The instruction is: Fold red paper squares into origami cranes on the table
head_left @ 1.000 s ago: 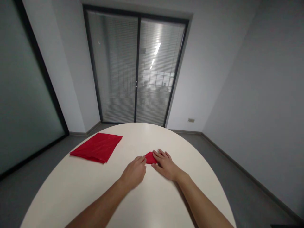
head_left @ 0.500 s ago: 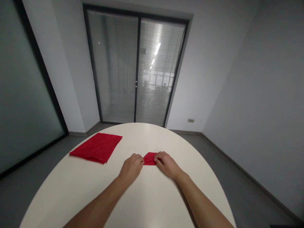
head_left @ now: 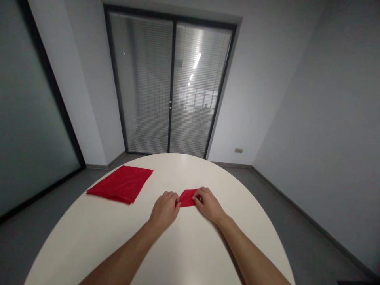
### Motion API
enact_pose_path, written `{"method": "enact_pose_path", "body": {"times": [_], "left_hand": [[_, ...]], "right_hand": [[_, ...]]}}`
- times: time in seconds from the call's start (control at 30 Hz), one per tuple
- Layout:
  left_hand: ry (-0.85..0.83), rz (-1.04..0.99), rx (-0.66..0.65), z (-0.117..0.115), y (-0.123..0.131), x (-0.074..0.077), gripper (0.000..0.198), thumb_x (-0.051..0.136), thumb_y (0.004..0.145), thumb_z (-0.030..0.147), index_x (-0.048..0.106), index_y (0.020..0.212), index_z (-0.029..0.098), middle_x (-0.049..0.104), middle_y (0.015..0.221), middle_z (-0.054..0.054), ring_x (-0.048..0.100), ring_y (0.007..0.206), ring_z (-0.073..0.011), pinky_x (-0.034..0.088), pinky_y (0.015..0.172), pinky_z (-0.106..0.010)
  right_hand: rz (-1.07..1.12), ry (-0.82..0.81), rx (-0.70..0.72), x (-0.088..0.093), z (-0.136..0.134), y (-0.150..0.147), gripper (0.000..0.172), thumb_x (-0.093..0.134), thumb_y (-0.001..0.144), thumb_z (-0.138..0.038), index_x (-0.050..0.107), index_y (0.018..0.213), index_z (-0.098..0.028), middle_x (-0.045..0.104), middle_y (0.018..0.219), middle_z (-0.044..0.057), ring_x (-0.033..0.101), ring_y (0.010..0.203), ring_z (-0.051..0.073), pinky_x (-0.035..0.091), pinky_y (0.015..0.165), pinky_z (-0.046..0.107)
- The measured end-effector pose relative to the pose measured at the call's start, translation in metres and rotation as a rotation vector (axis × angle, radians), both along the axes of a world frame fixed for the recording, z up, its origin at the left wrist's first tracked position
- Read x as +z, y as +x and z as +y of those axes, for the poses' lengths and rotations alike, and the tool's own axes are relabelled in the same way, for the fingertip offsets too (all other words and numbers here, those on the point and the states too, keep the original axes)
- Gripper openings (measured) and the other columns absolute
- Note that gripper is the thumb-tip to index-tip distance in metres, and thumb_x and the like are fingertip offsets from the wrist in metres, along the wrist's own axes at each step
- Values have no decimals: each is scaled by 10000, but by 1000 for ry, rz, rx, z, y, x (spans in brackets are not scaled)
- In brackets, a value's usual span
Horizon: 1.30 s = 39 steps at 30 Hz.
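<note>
A small folded piece of red paper or thin cloth (head_left: 187, 198) lies between my two hands on the white table. My left hand (head_left: 165, 206) pinches its left end, fingers closed, with a bit of red showing at the fingertips. Its right end is gripped by my right hand (head_left: 208, 204), thumb and forefinger pressed together on it. The fingers cover both ends of the piece. Farther left lies a larger stack of flat red sheets (head_left: 123, 184), touched by neither hand.
The round white table (head_left: 184, 253) has a curved far edge. Past it stand a glass door with blinds (head_left: 142, 91) and grey walls. A frosted glass panel (head_left: 29, 118) is at the left, and a wall socket (head_left: 238, 151) sits low on the back wall.
The small red piece has tilted slightly, its right end a little farther from me. My right hand has shifted slightly away from me; the stack has not moved.
</note>
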<state>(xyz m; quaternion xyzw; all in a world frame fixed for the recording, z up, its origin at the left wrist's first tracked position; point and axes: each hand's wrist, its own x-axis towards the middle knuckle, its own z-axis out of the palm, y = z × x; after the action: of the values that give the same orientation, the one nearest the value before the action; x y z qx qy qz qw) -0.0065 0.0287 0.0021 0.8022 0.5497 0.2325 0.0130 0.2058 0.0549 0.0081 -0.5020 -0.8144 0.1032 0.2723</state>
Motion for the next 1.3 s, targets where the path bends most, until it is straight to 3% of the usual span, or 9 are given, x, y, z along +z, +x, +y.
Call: {"method": "enact_pose_path", "body": {"times": [0.17, 0.4, 0.47, 0.57, 0.67, 0.77, 0.9, 1.07, 1.3], "left_hand": [[-28, 9, -4, -1, 0, 1, 107, 531, 896, 174, 605, 964, 212, 667, 964, -53, 576, 948, -228, 444, 809, -329], [-13, 2, -101, -4, 3, 3, 329, 547, 857, 178, 612, 1179, 211, 690, 1038, -73, 581, 996, -253, 455, 872, -365], [-8, -11, -155, -6, 3, 5, 303, 565, 837, 177, 645, 1128, 213, 699, 1013, -69, 584, 980, -253, 458, 862, -366], [-5, -31, -213, -8, 4, 9, 150, 550, 867, 200, 695, 902, 218, 700, 863, -51, 592, 900, -237, 456, 837, -367], [12, -66, -240, -7, 4, 11, 240, 512, 908, 209, 669, 727, 208, 681, 795, -45, 597, 867, -222, 465, 838, -374], [63, -161, -270, -2, 2, 6, 199, 510, 893, 157, 701, 872, 210, 699, 1029, -59, 598, 1038, -223, 472, 954, -385], [65, -228, -322, 7, -3, -5, 380, 444, 882, 64, 652, 1163, 214, 645, 1299, -59, 541, 1253, -201, 395, 1128, -402], [-48, -158, -369, 9, -6, -13, 402, 418, 912, 69, 641, 1210, 223, 645, 1330, -48, 571, 1251, -186, 318, 1185, -450], [11, -112, -369, 9, -6, -15, 398, 465, 928, 130, 638, 1269, 237, 652, 1322, -45, 586, 1215, -199, 408, 1105, -402]], "right_hand": [[23, 31, -35, -6, 3, -2, 50, 591, 872, -182, 638, 887, -194, 628, 917, 49, 564, 921, 211, 444, 841, 327], [-1, -5, 28, 2, -3, -3, 159, 536, 888, -162, 688, 886, -209, 669, 923, 47, 600, 867, 198, 454, 785, 309], [-31, 9, 58, 6, -4, -4, 176, 537, 902, -182, 711, 912, -213, 681, 923, 49, 599, 885, 205, 451, 809, 318], [-82, 14, 76, 9, -5, -4, 195, 558, 913, -225, 740, 980, -215, 688, 940, 63, 597, 926, 219, 447, 855, 337], [-108, 8, 99, 6, -5, -2, 232, 574, 924, -278, 743, 1069, -213, 691, 1014, 84, 596, 983, 229, 444, 902, 355], [-104, 28, 163, 2, -5, 0, 284, 575, 933, -317, 721, 1152, -212, 693, 1098, 99, 596, 1035, 242, 444, 943, 379], [-92, 37, 288, 2, -6, -2, 343, 557, 930, -277, 666, 1252, -228, 680, 1239, 78, 565, 1176, 244, 403, 1062, 411], [-79, 7, 320, 2, -5, -3, 393, 536, 914, -228, 623, 1297, -218, 647, 1326, 62, 535, 1270, 243, 294, 1183, 469], [-55, 5, 311, 1, -3, 3, 348, 631, 870, -289, 687, 1205, -213, 670, 1270, 88, 507, 1294, 251, 319, 1171, 463]]}}
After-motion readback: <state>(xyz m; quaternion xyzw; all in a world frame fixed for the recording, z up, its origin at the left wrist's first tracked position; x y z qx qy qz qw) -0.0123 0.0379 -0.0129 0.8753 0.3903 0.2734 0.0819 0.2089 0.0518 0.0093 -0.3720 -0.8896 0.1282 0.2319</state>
